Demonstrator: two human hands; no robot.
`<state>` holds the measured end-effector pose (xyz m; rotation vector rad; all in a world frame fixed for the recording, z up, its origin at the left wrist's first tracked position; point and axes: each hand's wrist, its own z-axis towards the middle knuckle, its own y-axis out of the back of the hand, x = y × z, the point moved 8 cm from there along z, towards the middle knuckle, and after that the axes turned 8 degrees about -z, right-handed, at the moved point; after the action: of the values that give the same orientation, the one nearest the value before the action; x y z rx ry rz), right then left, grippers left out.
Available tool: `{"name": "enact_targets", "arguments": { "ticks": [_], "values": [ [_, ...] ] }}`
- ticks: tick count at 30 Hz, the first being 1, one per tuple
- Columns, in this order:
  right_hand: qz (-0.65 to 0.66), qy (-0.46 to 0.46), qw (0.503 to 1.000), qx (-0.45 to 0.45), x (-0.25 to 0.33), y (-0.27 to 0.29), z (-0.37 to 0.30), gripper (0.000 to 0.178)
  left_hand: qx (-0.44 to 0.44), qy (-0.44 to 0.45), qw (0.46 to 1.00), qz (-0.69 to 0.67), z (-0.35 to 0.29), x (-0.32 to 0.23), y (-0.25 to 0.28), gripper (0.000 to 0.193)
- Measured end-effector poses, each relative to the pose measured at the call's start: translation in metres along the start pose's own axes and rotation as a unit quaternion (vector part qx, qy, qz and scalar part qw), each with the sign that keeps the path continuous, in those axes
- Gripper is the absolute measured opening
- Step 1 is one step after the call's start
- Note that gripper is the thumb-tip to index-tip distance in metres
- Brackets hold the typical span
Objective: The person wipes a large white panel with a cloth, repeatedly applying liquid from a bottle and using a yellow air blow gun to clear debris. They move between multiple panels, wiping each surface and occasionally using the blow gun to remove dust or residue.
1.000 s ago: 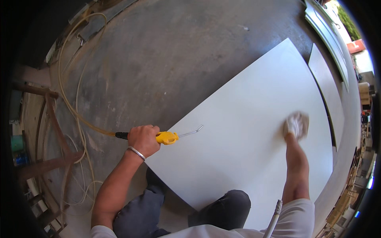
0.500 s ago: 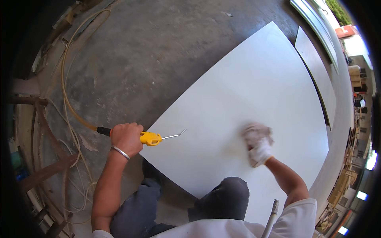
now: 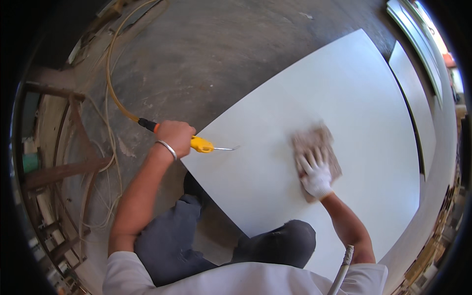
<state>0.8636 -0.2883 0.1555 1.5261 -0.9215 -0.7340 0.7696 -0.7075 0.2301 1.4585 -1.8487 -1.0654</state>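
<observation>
Your gloved right hand has its fingers spread flat on a brown cloth near the middle of the white panel, well in from its edges, while your left hand has its fingers curled round a yellow air gun, the thin metal nozzle over the panel's left corner and the hose trailing leftward. Wiping appears to be under way, but the evenly pale surface doesn't show which parts are done and which are left. You have no brand, label or writing legible on any of it.
</observation>
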Motion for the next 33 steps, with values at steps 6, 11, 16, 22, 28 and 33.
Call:
{"name": "enact_targets", "arguments": {
  "ticks": [6,11,16,22,28,33],
  "values": [
    [-0.238,-0.354,0.889,0.169,-0.191,-0.017,-0.025,0.061,0.046,0.081,0.995,0.019,-0.075,0.064,0.014,0.016],
    [-0.102,-0.198,0.973,-0.063,-0.058,0.031,0.151,0.062,0.061,0.046,0.995,0.060,-0.112,0.050,0.011,0.018],
    [0.104,0.106,0.989,-0.005,0.208,0.030,0.116,0.058,0.006,-0.042,0.996,0.077,-0.110,0.021,0.050,0.012],
    [0.153,-0.004,0.988,-0.025,0.172,0.022,-0.058,0.066,-0.017,-0.148,0.987,0.057,-0.087,-0.038,0.057,0.013],
    [-0.015,-0.738,0.669,0.088,-0.059,0.007,-0.303,0.065,-0.118,-0.137,0.977,-0.116,-0.076,-0.042,0.000,0.012],
    [0.042,-0.800,0.586,0.122,-0.066,-0.018,-0.283,0.072,-0.126,-0.048,0.990,-0.044,-0.038,-0.043,0.004,0.011]
  ]
}}
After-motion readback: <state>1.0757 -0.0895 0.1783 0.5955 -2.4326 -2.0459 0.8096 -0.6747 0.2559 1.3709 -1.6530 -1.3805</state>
